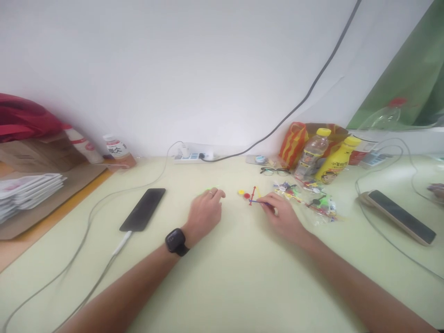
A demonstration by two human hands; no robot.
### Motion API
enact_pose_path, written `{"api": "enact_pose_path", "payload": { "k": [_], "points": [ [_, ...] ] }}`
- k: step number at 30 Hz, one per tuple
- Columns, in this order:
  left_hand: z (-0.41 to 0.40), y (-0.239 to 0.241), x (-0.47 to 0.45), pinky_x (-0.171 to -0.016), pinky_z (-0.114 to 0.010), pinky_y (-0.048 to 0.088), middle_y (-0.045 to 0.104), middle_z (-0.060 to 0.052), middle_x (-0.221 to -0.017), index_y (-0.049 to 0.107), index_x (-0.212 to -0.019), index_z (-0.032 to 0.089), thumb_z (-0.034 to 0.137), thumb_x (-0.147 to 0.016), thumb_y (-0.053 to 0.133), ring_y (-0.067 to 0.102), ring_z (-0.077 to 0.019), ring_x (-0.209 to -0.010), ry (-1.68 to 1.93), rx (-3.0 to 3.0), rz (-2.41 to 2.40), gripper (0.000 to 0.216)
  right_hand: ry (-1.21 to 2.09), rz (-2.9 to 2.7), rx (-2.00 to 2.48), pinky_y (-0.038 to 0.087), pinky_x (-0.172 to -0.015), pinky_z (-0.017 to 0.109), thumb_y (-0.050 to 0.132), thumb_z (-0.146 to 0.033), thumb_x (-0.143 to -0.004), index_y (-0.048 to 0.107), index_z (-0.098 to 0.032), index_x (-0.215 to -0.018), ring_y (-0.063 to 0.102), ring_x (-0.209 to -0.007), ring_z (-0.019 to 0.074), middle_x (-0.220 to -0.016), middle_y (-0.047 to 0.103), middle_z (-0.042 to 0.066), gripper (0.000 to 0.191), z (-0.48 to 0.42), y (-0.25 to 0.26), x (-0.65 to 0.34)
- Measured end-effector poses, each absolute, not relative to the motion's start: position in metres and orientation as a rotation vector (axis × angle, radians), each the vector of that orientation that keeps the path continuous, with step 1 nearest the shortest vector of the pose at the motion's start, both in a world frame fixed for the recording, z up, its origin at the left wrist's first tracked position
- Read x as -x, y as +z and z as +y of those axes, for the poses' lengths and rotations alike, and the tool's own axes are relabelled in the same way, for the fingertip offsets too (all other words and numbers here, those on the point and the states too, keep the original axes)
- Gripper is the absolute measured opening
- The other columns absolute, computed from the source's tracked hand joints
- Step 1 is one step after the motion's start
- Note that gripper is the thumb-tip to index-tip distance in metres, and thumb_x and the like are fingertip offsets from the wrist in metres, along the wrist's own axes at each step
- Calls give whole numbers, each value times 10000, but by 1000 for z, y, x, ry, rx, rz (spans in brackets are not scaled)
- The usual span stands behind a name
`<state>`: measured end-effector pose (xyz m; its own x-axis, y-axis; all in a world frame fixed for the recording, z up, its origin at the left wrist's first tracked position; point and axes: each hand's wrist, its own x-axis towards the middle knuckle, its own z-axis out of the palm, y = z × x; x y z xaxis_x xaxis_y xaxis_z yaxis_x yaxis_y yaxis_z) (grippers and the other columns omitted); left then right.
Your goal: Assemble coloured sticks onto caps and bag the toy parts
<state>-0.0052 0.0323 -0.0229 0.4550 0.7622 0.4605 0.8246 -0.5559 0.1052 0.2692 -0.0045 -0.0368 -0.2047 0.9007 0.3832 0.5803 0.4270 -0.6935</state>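
Observation:
My right hand (282,217) pinches a thin blue plastic stick (258,201) between thumb and fingertips, its free end pointing left. That stick crosses over a red stick-like piece (254,192) on the table. Just left of it are a yellow round piece (241,192) and a red round piece (246,196). A thin yellow piece lies close to my right fingertips. My left hand (207,210), palm down with curled fingers, rests on the table. A bit of bright green shows past its knuckles; what lies under the fingers is hidden.
Clear bags of small coloured parts (321,203) lie right of my right hand. Behind them stand a clear bottle (312,152) and a yellow bottle (336,159), near glasses (275,171). A cabled phone (143,209) lies left, another phone (400,216) right. A power strip (192,157) lies by the wall.

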Motion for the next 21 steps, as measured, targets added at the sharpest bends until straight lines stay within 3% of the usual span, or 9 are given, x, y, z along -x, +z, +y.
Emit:
{"api": "enact_pose_path", "payload": {
  "k": [5, 7, 10, 15, 21],
  "points": [
    [18, -13, 0, -750, -377, 450, 653, -62, -1001, 567, -1151, 226, 308, -1022, 485, 627, -240, -874, -798, 2687, -1446, 173, 483, -1793, 1272, 525, -725, 341, 505, -319, -997, 731, -204, -1053, 653, -876, 230, -982, 695, 95, 260, -2, -35, -269],
    [5, -9, -7, -761, -357, 464, 637, -37, -927, 509, -1270, 226, 274, -1055, 379, 615, -212, -829, -777, 3002, -1368, 256, 542, -1714, 1273, 534, -729, 338, 531, -346, -987, 722, -203, -1084, 653, -818, 212, -954, 694, 81, 258, -3, -36, -266],
    [-9, -9, -17, -792, -333, 499, 638, -48, -999, 453, -1321, 230, 252, -1080, 278, 612, -185, -834, -759, 3388, -1241, 298, 656, -1595, 1269, 542, -703, 327, 571, -400, -969, 712, -200, -1060, 648, -730, 189, -891, 682, 58, 261, -3, -36, -265],
    [-7, -17, -21, -1040, -429, 462, 638, -84, -1237, 419, -1420, 274, 262, -1028, 489, 586, -256, -1177, -770, 3406, -1092, 399, 753, -1513, 1239, 523, -657, 308, 577, -428, -962, 663, -198, -1017, 618, -690, 173, -847, 650, 40, 251, -4, -34, -263],
    [0, -28, -16, -937, -428, 516, 595, -113, -1222, 480, -1262, 215, 382, -947, 639, 602, -266, -1105, -1030, 3143, -1337, 390, 752, -1601, 1175, 509, -727, 310, 572, -326, -957, 664, -198, -918, 614, -778, 184, -865, 660, 45, 162, -14, -32, -254]
  ]
}}
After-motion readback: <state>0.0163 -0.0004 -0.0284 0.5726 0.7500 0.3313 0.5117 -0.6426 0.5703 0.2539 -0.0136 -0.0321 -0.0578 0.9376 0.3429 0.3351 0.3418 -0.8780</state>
